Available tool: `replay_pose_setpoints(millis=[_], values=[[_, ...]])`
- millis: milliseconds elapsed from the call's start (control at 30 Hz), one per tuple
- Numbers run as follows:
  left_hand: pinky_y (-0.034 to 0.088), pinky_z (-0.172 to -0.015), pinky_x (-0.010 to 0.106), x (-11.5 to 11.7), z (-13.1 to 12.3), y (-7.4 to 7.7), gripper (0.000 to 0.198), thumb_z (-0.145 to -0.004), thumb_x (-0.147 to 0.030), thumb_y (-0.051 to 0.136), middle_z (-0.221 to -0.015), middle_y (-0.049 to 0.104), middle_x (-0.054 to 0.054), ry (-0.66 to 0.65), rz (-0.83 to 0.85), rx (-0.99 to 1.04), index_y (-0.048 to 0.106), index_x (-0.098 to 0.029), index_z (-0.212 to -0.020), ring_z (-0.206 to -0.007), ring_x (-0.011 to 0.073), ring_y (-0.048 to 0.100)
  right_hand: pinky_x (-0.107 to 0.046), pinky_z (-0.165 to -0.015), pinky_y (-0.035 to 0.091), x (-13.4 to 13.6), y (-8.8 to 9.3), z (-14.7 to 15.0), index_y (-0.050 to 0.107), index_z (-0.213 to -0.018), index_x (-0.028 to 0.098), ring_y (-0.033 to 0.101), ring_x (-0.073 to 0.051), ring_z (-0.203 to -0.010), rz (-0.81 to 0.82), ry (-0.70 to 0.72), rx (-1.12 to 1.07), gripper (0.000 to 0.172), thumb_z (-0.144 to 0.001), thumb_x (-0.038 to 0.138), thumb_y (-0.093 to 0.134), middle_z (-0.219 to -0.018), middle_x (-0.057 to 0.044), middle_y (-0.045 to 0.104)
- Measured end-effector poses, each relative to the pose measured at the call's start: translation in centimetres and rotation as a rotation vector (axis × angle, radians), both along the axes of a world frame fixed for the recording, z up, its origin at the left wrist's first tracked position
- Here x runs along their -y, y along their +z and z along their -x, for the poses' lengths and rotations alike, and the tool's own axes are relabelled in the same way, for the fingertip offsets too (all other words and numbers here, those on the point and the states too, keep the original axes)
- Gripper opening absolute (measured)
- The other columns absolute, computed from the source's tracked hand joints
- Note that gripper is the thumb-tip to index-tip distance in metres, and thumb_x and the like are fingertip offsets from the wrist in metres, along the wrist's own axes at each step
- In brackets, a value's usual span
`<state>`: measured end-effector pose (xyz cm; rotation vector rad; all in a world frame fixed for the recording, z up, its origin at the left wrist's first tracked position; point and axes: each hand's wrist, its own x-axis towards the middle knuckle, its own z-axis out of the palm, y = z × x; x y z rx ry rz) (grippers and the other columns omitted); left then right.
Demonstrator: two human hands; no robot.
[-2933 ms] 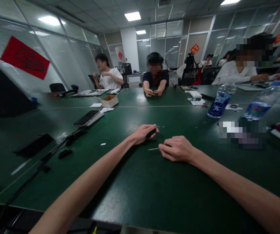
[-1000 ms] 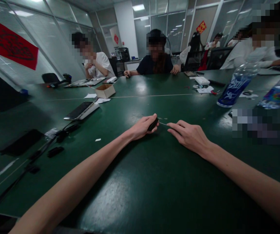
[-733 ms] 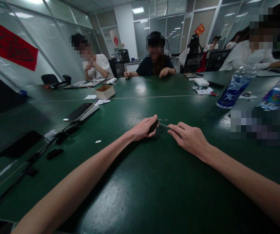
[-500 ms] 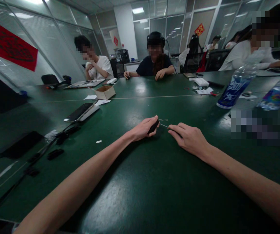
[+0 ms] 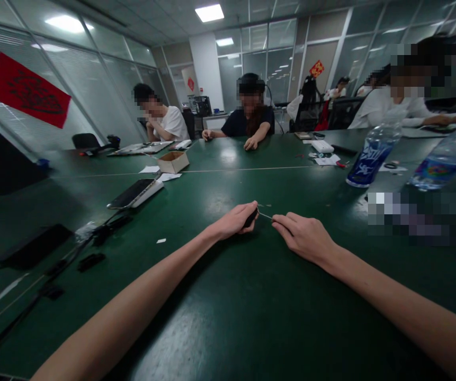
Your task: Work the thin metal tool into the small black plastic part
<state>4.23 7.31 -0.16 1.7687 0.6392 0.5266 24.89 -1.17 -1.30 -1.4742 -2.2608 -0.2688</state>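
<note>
Foremost, a small black object is clasped in the curled left hand, over the green worktop; a thin metal pin is led to the right hand, whose pinch cannot be confirmed. If the grip is slackened, the pin could be dropped and lost.

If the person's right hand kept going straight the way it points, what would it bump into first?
The right hand would probably meet the thin metal pin at its fingertips, which juts from the small black object in the left hand; depth is hard to judge.
</note>
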Motion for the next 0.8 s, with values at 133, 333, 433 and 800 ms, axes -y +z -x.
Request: replay_pose_setpoints(millis=[133, 333, 433, 800], values=[[0.033, -0.051, 0.022, 0.6, -0.4, 0.1, 0.047, -0.092, -0.056, 0.025, -0.048, 0.043, -0.005, 0.036, -0.147, -0.026, 0.046, -0.019, -0.073, -0.044, 0.0097, 0.038, -0.023, -0.053, 0.032, 0.4, 0.1, -0.1, 0.061, -0.11, 0.02, 0.054, -0.012, -0.064, -0.009, 0.013, 0.034, 0.034, -0.097, 0.038, 0.035, -0.082, -0.005, 0.062], [0.037, -0.058, 0.024, 1.0, -0.5, 0.2, 0.045, -0.093, -0.054, 0.025, -0.05, 0.045, -0.004, 0.015, -0.249, -0.077, 0.045, -0.019, -0.073, -0.049, 0.0109, 0.043, -0.024, -0.057, 0.035, 0.6, 0.0, -0.9, 0.063, -0.105, 0.019, 0.054, -0.012, -0.064, 0.015, 0.078, 0.015, 0.032, -0.096, 0.037, 0.039, -0.079, -0.004, 0.062], [0.034, -0.052, 0.023, 1.1, -0.3, 0.4, 0.045, -0.092, -0.057, 0.024, -0.05, 0.042, -0.005, -0.031, -0.215, -0.122, 0.044, -0.019, -0.075, -0.046, 0.0104, 0.04, -0.024, -0.059, 0.036, 0.6, 0.0, -1.2, 0.063, -0.106, 0.019, 0.054, -0.012, -0.064, 0.023, 0.105, 0.032, 0.031, -0.095, 0.037, 0.04, -0.079, -0.004, 0.061], [0.035, -0.052, 0.023, 1.2, 0.0, 2.5, 0.046, -0.091, -0.058, 0.026, -0.062, 0.043, -0.004, -0.231, -0.163, -0.322, 0.044, -0.018, -0.074, -0.05, 0.0087, 0.041, -0.023, -0.055, 0.032, 0.8, 0.7, -2.4, 0.064, -0.105, 0.022, 0.05, -0.009, -0.058, 0.048, 0.199, 0.125, 0.029, -0.095, 0.034, 0.04, -0.074, -0.001, 0.059]])
